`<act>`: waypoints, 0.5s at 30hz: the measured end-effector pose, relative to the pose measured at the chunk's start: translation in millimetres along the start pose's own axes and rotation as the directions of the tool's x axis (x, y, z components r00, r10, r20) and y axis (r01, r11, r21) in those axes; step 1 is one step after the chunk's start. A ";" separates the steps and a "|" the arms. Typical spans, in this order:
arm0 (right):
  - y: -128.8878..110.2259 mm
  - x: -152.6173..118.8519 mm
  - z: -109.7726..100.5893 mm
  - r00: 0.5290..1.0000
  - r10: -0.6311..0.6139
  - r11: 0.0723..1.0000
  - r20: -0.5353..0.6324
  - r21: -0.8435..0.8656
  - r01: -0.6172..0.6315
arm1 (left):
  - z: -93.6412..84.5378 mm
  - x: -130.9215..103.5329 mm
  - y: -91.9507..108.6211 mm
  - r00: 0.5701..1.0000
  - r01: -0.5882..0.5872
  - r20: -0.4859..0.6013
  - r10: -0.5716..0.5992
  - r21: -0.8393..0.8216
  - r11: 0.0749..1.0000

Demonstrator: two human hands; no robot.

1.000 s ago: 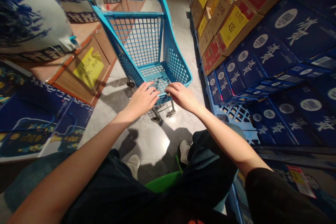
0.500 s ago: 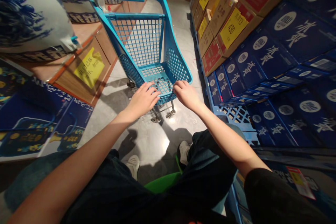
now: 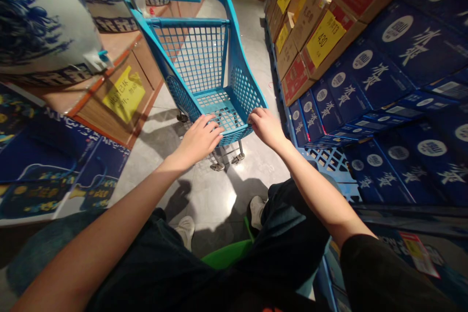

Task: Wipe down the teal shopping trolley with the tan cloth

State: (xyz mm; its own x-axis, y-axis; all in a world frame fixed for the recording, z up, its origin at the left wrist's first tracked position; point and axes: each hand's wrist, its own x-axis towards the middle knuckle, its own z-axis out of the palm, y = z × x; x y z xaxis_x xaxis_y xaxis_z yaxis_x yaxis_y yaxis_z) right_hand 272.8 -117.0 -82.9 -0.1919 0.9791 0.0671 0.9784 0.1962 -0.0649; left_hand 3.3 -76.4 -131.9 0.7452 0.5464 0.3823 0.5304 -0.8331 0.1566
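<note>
A blue shopping cart (image 3: 209, 92) with a mesh basket stands on the grey floor in front of me, its handle at the far side. My left hand (image 3: 201, 135) rests over the near left part of the basket's rim, fingers slightly apart and curled over the edge. At the rim's near right corner is my right hand (image 3: 266, 126), its fingers bent together around the edge. Inside the basket only the mesh bottom shows. Caster wheels (image 3: 237, 158) stick out beneath the near end.
Blue boxes (image 3: 376, 75) and brown cartons (image 3: 305, 24) are stacked on pallets at the right. At the left, large white and blue jars (image 3: 44, 19) stand on a wooden platform (image 3: 135, 90). Something green (image 3: 228, 255) lies between my legs.
My right hand has slid a little to the right along the basket's rim. My left hand and the cart have stayed in place.
</note>
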 end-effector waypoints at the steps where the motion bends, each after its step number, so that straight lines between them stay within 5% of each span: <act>1: -7.0 -1.9 3.6 1.000 -0.028 1.000 -0.004 -0.008 0.028 | -0.2 0.1 0.3 1.000 -0.002 -0.001 0.002 0.005 1.000; 7: -26.1 -3.2 15.0 0.979 -0.203 0.977 -0.034 0.059 0.205 | -1.6 -0.4 0.6 1.000 -0.009 -0.005 0.009 0.032 0.999; 15: 13.5 5.3 1.7 0.999 0.006 0.998 -0.040 0.056 -0.004 | 0.5 -0.4 -2.0 1.000 -0.008 0.005 0.008 0.025 1.000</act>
State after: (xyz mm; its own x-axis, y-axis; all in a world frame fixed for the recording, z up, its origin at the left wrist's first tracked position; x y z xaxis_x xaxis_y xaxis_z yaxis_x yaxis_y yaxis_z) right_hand 284.8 -109.2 -85.2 -0.1824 0.9775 0.1061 0.9734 0.1948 -0.1210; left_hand 2.2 -74.9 -132.8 0.7516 0.5402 0.3785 0.5343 -0.8351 0.1308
